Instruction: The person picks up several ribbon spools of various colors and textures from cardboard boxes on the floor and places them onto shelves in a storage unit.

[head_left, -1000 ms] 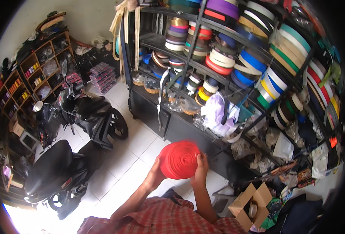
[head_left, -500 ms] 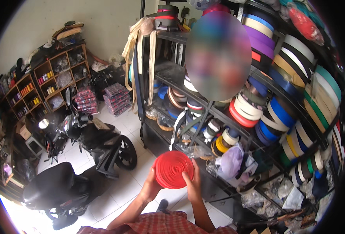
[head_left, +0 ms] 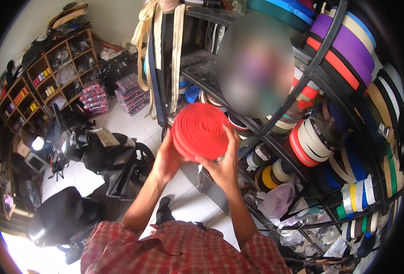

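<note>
Roll of red strap (head_left: 201, 131) is located between your two hands, raised in front of your chest, above the tiled floor (head_left: 195, 203) and near the black shelf rack (head_left: 321, 52). Its coiled face is turned up toward you. Your left hand (head_left: 167, 157) cups the roll at its left and lower-left side; the tips of its fingers are hidden behind the roll. Your right hand (head_left: 224, 166) clasps the right side, thumb at the lower edge and fingers against the rim. Both hands are thus pressed inward, clamping the roll between them. On the rack, to your right, purple rolls (head_left: 350, 52) stand high and a pale purple bag (head_left: 277, 201) sits low. Cream strips (head_left: 177, 59) hang at the rack's left end. To your left stands a black motorcycle (head_left: 58, 210); beyond it, wrapped packs (head_left: 132, 93) are stacked on the floor.
</note>
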Demonstrator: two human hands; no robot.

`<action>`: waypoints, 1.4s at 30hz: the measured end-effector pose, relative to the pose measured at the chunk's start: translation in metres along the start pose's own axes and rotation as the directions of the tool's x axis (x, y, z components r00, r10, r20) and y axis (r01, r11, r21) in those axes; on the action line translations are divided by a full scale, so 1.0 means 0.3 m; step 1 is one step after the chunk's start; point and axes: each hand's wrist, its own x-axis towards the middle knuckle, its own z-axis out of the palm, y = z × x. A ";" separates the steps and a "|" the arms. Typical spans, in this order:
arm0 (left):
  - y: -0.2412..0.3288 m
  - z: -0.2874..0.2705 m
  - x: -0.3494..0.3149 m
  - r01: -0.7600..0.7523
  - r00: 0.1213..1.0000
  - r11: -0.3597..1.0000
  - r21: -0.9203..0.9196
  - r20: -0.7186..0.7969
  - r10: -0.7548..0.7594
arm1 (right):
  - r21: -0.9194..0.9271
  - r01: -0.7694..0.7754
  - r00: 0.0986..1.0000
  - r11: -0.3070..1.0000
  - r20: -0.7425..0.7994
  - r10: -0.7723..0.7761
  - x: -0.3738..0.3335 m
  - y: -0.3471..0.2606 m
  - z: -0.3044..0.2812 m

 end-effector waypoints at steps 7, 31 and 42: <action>0.205 -0.158 0.578 -0.022 0.991 0.990 0.139 0.137 0.003 | -0.107 -0.155 0.933 0.982 -0.342 0.110 0.409 0.198 0.245; 0.126 -0.225 1.411 -0.192 0.981 0.620 0.761 0.155 0.113 | -0.665 -0.263 0.883 0.698 -0.458 -0.103 0.544 0.406 0.477; 0.115 -0.246 1.495 -0.259 0.952 0.613 0.746 0.304 0.033 | -0.696 -0.329 0.912 0.639 -0.409 0.023 0.545 0.398 0.461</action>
